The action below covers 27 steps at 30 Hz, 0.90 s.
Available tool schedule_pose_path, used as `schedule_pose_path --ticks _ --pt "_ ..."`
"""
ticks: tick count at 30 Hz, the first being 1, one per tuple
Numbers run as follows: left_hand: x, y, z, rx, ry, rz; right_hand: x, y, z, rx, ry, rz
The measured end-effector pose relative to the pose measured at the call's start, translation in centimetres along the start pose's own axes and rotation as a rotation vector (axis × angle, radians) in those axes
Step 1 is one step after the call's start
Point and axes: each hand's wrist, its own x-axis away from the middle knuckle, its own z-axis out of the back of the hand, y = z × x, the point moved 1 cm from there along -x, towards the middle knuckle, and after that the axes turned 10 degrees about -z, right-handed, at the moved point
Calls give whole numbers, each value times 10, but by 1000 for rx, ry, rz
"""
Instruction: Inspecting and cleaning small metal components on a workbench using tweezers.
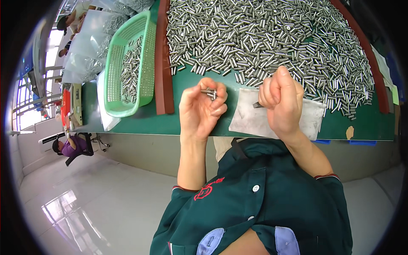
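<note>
My left hand [199, 111] is raised over the table's near edge, palm up, with its fingers curled round a few short metal pins [210, 93]. To its right, my right hand [284, 100] makes a fist above a grey-white cloth [248, 114]. A small dark piece [256, 105] pokes out of the left side of that fist; its other end is hidden by the fingers. Beyond both hands spreads a thick layer of loose shiny metal pins [263, 40], lying in all directions on the green table top [227, 80].
Red-brown strips [164, 80] border the pins on the left and right. A light green basket [109, 83] with more pins stands at the left, near clear plastic bags [87, 46] of pins. Further left are a scale [76, 104] and a seated person [73, 145] in purple.
</note>
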Motion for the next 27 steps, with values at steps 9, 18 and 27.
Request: schedule_pose_path --ticks 9,18,27 --pt "-30 8 -11 -2153 210 -513 -1 0 2 -67 -14 8" --pt "-34 6 -8 -2211 106 -449 -1 0 2 -51 12 -1" --pt "-32 1 -3 -1444 -43 -345 -1 0 5 -74 6 2"
